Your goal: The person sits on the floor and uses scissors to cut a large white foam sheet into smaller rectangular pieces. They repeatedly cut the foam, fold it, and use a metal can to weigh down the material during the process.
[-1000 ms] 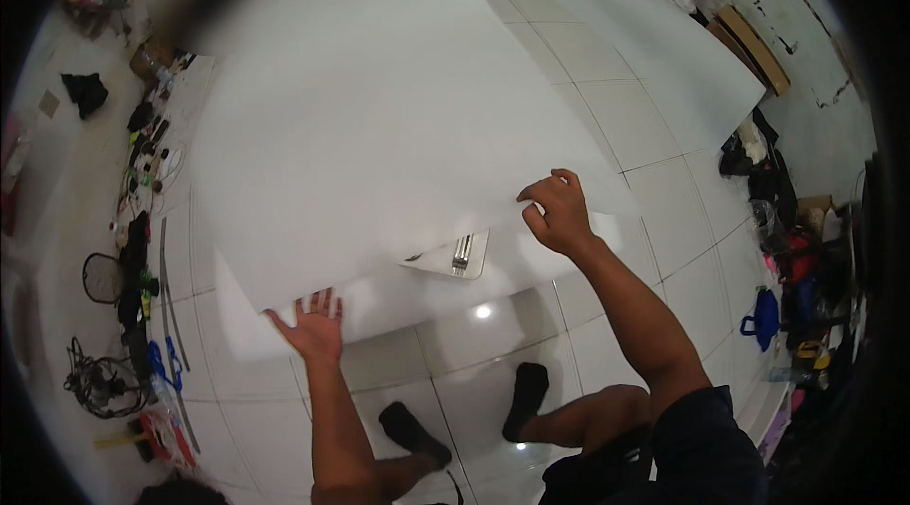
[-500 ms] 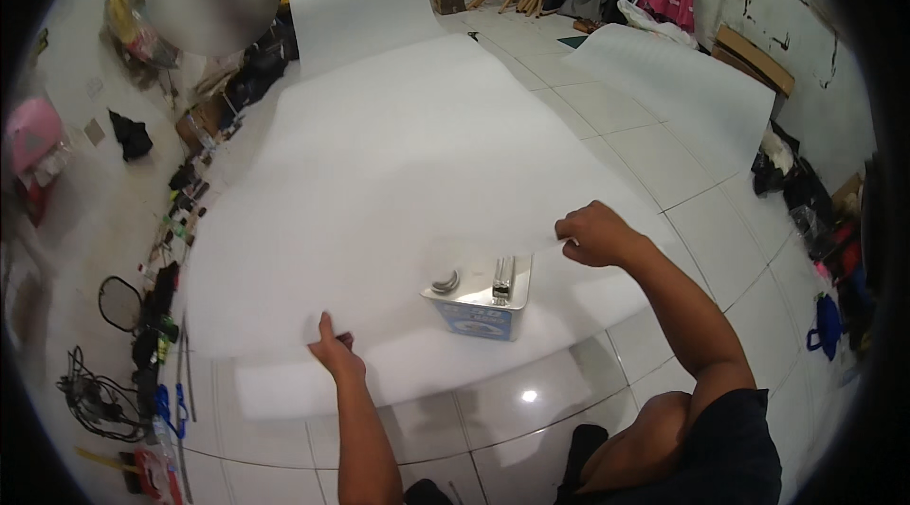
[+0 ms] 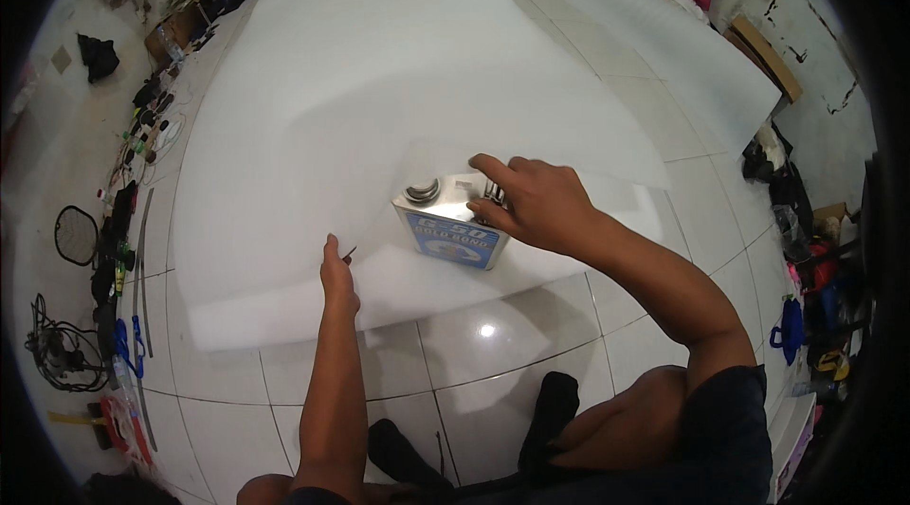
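A rectangular metal can (image 3: 453, 242), silver on top with a blue and white front, stands upright on the white foam sheet (image 3: 379, 117). My right hand (image 3: 540, 200) reaches over the can's right side, its thumb and fingers closed about the top handle, which they mostly hide. A round grey cap (image 3: 423, 190) sits at the left of the can's top. To the left of the can, my left hand (image 3: 336, 276) pinches the near edge of the upper foam layer, thumb pointing up. A small dark tip shows beside its fingers; I cannot make out what it is.
Another foam sheet (image 3: 682, 60) lies at the back right on the tiled floor (image 3: 512, 368). Clutter lines both walls, with a racket-like frame (image 3: 76, 235) and a coiled cable (image 3: 62, 349) at left. My feet in black socks (image 3: 552, 410) are at the near edge.
My right hand has let go of the foam edge and moved left onto the can's handle. My left hand stays at the foam edge. The view has tilted down.
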`<state>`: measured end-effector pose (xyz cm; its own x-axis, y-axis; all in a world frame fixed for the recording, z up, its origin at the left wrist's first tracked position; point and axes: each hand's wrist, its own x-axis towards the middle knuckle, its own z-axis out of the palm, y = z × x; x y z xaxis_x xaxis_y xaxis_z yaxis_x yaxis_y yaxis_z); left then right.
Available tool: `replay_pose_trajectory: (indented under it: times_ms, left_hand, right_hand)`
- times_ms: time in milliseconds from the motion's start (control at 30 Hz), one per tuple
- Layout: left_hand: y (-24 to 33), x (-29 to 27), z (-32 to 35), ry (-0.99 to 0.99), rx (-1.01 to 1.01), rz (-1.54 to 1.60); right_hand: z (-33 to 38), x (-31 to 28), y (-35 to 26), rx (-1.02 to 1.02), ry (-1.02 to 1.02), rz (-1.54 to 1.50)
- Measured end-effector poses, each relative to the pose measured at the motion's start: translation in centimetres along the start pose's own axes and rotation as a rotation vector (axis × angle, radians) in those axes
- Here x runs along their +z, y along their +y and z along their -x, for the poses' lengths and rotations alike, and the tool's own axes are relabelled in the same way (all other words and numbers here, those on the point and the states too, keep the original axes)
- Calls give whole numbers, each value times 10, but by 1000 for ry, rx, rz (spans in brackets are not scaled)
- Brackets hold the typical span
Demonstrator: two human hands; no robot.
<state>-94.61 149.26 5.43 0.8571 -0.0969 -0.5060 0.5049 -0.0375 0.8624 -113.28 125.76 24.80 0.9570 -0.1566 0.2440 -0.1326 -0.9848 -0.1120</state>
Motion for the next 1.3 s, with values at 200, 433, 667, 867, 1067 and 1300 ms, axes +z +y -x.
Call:
replay_pose_trajectory:
  times_ms: [200,433,667,867,1067,1300]
  left_hand:
    - [-14,-11,-16,-38,-15,-31]
    - [-16,-14,-25,-50,-51,-77]
    - [-6,-7,-7,-31,-25,-9]
    - [-8,6,-2,-9,-63,-21]
    - [-2,-4,16,123,-70,-192]
    - [-25,-4,9,121,9,-437]
  right_hand:
    - [-6,-11,-19,-156,-130,170]
    - [-8,4,-15,-74,-71,173]
    - [3,10,-13,-204,116,32]
    - [32,-32,-13,-321,142,-4]
    - [71,-32,-22,-401,17,-242]
    - [120,24,-19,-570,83,-352]
